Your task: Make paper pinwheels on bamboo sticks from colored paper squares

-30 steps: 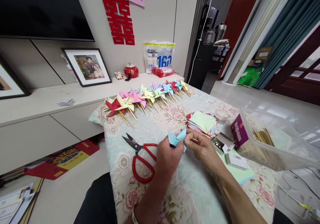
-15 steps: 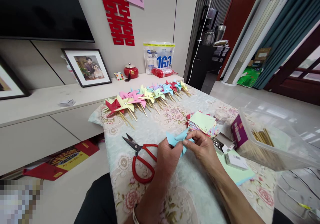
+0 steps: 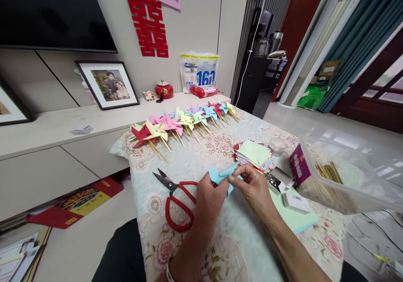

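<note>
Hands, left (image 3: 210,193) and right (image 3: 253,186), pinch blue paper (image 3: 220,175) right of scissors (image 3: 176,198); folded tips should meet centrally, pinched firmly.

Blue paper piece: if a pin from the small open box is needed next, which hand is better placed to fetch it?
Probably the right hand: the small open box lies just beside it, while the left hand pinches the blue paper piece.

A single head-worn camera looks forward and down from the seated person's own position, close over the flower-patterned table (image 3: 220,240). Both forearms enter from the bottom edge; the view faces a wall with a dark television (image 3: 53,13) and, rightward, an open doorway.
</note>
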### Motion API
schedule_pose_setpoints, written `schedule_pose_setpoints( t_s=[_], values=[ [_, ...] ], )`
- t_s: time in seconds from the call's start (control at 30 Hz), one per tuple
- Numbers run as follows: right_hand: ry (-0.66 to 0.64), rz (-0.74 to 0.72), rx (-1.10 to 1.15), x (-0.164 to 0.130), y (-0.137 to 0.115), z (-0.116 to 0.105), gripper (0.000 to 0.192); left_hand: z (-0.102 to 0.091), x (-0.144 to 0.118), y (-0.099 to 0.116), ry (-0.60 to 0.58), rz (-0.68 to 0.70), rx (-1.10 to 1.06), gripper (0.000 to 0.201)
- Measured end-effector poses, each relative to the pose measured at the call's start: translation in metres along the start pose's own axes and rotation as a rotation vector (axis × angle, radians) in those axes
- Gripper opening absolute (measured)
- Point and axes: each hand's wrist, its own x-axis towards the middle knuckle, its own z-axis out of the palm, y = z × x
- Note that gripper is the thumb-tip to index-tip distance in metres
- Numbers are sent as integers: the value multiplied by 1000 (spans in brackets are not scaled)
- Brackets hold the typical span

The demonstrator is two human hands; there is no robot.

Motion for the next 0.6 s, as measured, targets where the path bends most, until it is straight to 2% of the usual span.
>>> schedule_pose_setpoints(
  t_s=[0.27,0.6],
  values=[
    [3,-4,-28,0,0,0,18,0,1,-1,21,-60,-75,27],
    [4,-17,-64,-1,-1,1,14,-1,-1,-1,-34,-58,-87,23]
  ],
)
